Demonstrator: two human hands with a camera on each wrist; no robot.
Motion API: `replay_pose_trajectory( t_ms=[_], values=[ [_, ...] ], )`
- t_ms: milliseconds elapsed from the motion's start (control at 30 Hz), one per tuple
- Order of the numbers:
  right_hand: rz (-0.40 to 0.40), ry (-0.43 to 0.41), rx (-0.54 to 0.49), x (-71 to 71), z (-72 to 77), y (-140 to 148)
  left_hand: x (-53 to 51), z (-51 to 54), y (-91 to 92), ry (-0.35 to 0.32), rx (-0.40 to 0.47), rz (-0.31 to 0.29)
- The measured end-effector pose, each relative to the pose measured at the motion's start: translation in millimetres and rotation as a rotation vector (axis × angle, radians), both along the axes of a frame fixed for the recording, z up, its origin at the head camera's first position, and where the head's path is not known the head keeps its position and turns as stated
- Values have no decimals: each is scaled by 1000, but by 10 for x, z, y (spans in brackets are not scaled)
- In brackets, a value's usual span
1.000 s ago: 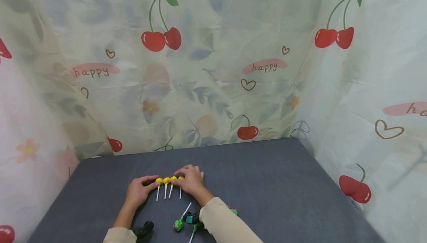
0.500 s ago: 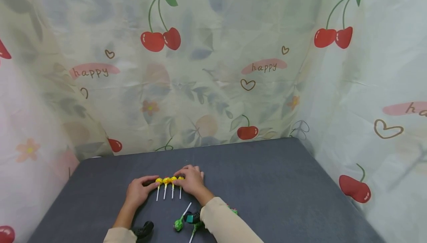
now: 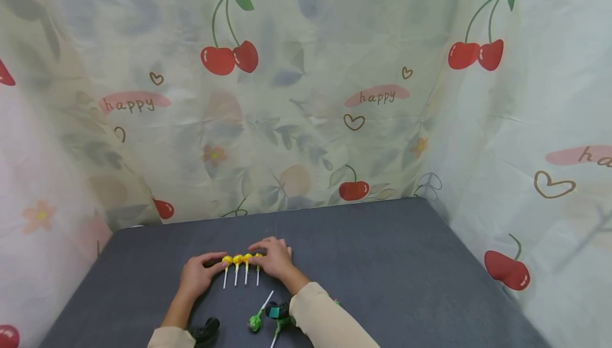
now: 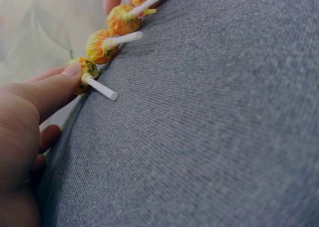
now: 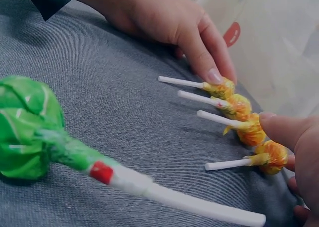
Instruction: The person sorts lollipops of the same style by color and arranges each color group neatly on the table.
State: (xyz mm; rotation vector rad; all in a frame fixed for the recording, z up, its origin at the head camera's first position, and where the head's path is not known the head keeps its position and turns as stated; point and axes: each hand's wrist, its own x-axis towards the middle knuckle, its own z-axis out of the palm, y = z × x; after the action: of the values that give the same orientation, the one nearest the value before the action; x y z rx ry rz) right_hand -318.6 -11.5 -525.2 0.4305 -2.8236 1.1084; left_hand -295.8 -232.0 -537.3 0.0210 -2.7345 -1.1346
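Note:
Several yellow-wrapped lollipops lie in a row on the dark table, white sticks toward me in the head view. My left hand (image 3: 197, 274) pinches the head of the leftmost lollipop (image 4: 91, 67) between thumb and fingers. Beside it lies the second lollipop (image 5: 239, 107), untouched. My right hand (image 3: 276, 259) holds the third lollipop (image 5: 251, 131), its thumb on the near side of the head; the fingertips behind are mostly hidden. Under that hand lies the rightmost lollipop (image 5: 273, 157), a little apart from the third.
Nearer to me lies a green-wrapped lollipop (image 3: 255, 322), stick pointing away. Another green lollipop (image 3: 284, 323) is partly covered by the right wrist's camera and sleeve (image 3: 325, 313). Patterned curtains (image 3: 306, 141) surround the grey table (image 3: 382, 263) at the back and sides.
The third yellow lollipop's stick has swung slightly to the right, from slanted to nearly parallel with its neighbours. Both hands have stayed almost in place.

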Motion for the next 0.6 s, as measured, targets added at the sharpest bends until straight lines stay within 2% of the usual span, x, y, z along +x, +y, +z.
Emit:
replay_pose_trajectory(
  t_ms=[233,600],
  values=[
    [59,-48,-78,-25,62,89,1,18,11,-17,0,13],
    [181,-90,-179,-78,278,362,-13,6,11,-13,-6,2]
  ],
)
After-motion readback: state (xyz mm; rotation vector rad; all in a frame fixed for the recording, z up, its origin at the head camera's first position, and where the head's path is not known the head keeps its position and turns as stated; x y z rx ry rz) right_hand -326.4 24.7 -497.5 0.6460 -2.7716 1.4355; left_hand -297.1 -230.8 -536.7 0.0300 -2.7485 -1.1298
